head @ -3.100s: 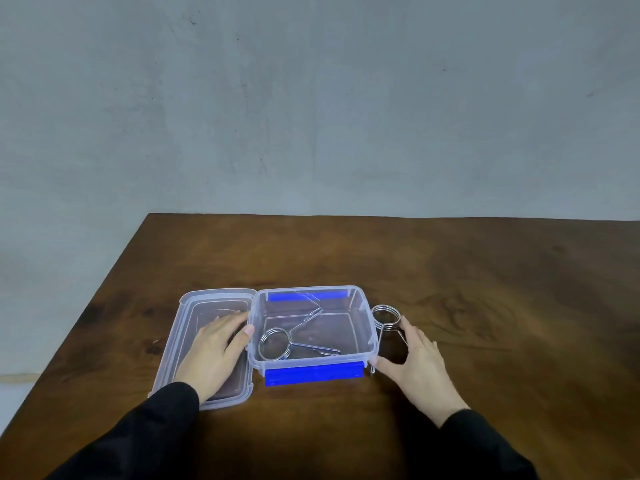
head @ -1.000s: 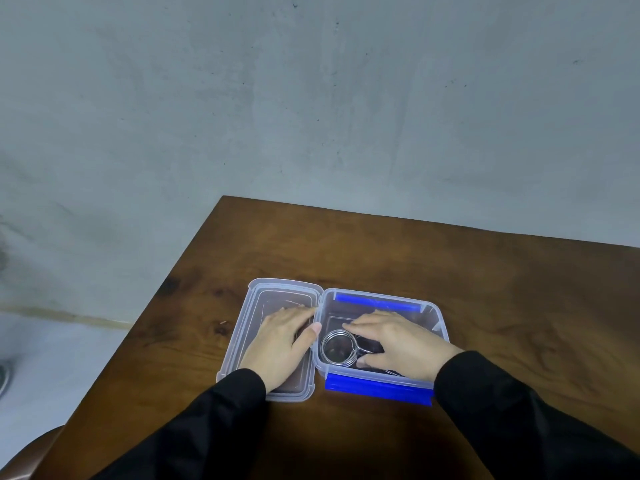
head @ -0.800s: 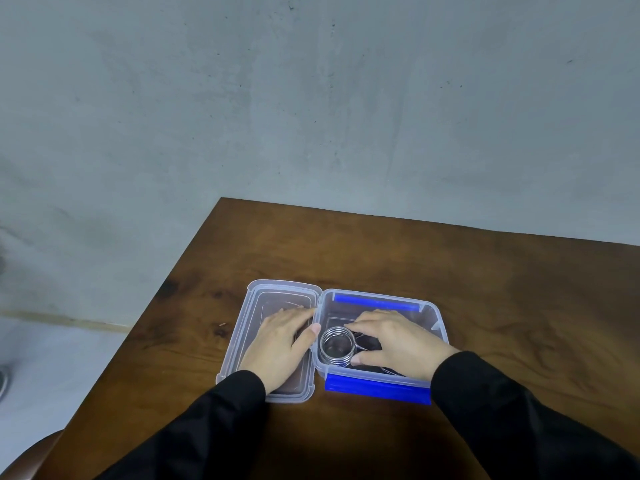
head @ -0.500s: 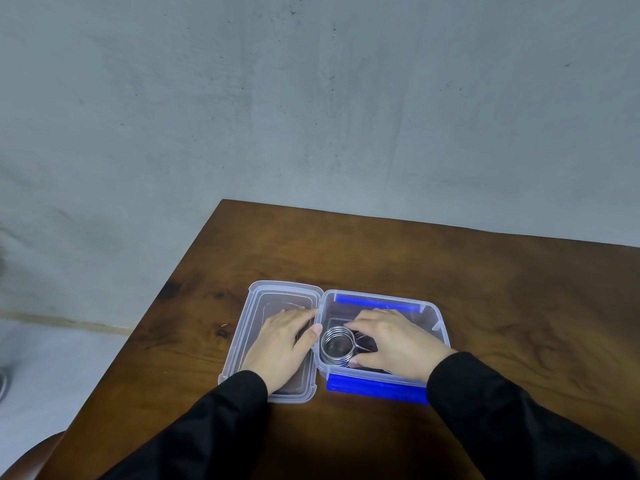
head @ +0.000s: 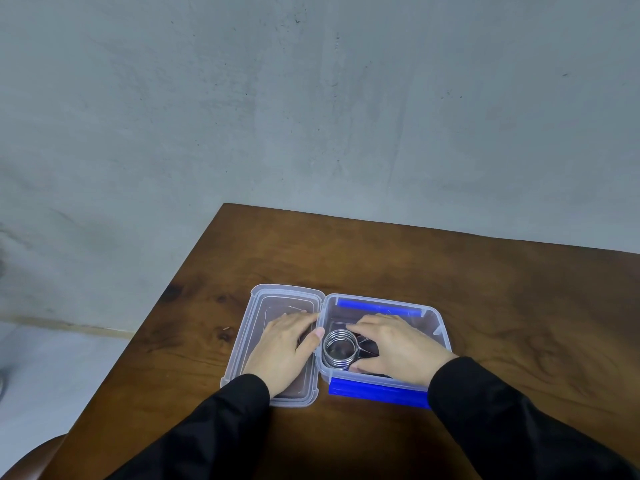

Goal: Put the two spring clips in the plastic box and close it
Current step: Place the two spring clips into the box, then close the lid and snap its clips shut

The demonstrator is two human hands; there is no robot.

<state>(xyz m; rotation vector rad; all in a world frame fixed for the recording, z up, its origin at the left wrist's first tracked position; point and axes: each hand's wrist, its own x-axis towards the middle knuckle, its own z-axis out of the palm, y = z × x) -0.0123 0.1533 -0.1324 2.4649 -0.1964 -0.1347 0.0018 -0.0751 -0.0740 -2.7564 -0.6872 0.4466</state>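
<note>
Since three seconds ago the right hand [head: 398, 346] has come off the table beside the box and now sits inside the clear rectangular plastic box with blue latches [head: 434, 327], and the silver coiled-wire spring clip that stood outside the box's right wall has gone in with it. Over the last second almost nothing has shifted. Fingers and thumb curl around the clip's legs just right of the stacked silver wire coils [head: 340, 348]; the grasp looks closed on a clip, though the palm hides the legs, and whether one or both clips lie under it cannot be told. The coils sit against the box's left wall, near the front corner.

The left hand [head: 282, 349] lies flat, fingers spread and holding nothing, on the clear hinged lid [head: 254, 327], which is folded open to the left of the box; its thumb tip touches the box's left rim. Both black sleeves [head: 485, 410] reach in from below. Box and lid rest on the dark brown wooden table [head: 519, 306], before a grey wall [head: 311, 98].
</note>
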